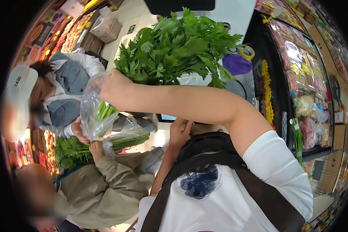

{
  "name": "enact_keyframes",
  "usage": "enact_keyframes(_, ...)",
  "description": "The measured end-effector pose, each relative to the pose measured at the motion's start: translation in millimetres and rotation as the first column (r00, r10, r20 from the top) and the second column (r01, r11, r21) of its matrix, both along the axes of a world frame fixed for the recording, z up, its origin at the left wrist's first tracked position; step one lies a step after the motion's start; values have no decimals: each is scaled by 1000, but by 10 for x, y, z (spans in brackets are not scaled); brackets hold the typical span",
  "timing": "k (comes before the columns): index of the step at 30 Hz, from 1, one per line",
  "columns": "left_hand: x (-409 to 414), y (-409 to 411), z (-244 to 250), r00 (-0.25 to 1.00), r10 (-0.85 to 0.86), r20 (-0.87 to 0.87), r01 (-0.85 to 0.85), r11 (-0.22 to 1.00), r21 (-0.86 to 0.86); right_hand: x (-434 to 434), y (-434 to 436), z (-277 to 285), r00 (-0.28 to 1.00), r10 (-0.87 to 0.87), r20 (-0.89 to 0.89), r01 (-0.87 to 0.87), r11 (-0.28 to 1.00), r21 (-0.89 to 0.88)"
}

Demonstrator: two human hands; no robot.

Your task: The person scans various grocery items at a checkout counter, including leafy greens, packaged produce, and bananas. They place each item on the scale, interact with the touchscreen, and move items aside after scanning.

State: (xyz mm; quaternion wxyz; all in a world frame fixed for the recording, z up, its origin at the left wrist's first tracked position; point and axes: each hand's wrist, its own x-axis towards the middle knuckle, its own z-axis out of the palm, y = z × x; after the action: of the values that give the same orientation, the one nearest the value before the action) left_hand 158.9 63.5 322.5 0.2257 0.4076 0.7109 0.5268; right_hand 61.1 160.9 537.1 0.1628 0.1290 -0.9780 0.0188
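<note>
My right hand (pixel 116 88) reaches across to the left, its fingers closed on a clear plastic bag (pixel 90 98). Green stems (pixel 105 111) show inside the bag below my wrist. Beyond my forearm, a large leafy bunch of celery (pixel 179 49) spreads over the counter; whether its stalks pass under my hand is hidden. My left hand (pixel 179 132) is low before my waist, fingers bent and apart with nothing seen in them. It is beside the edge of a lit display (pixel 168 117), mostly hidden by my right forearm.
A person in a denim vest (pixel 72 76) has a hand (pixel 79 130) at the bag's lower edge. Another in an olive jacket (pixel 104 191) holds bagged celery stalks (pixel 130 140). Rolls of tape (pixel 246 53) and a purple cloth item (pixel 237 63) lie right, beside packed shelves (pixel 304 63).
</note>
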Motion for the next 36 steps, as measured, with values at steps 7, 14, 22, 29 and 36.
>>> enact_keyframes(7,0,-291,-6,985,129,117,-139,987,76,-594,-357,-106,996,70,63,-72,997,34)
enact_keyframes(14,-15,-347,-82,978,144,150,-153,987,50,-581,-427,220,717,338,-610,-208,939,275)
enact_keyframes(22,112,-325,-83,996,79,-31,-80,996,-36,1684,549,395,766,381,-518,-508,-136,-851)
enact_keyframes(29,269,91,81,969,-164,187,192,971,-144,2396,451,498,537,204,-818,-422,-775,-470)
enact_keyframes(36,282,422,127,933,-317,167,343,926,-157,2503,440,528,469,-22,-883,-524,-812,-258)
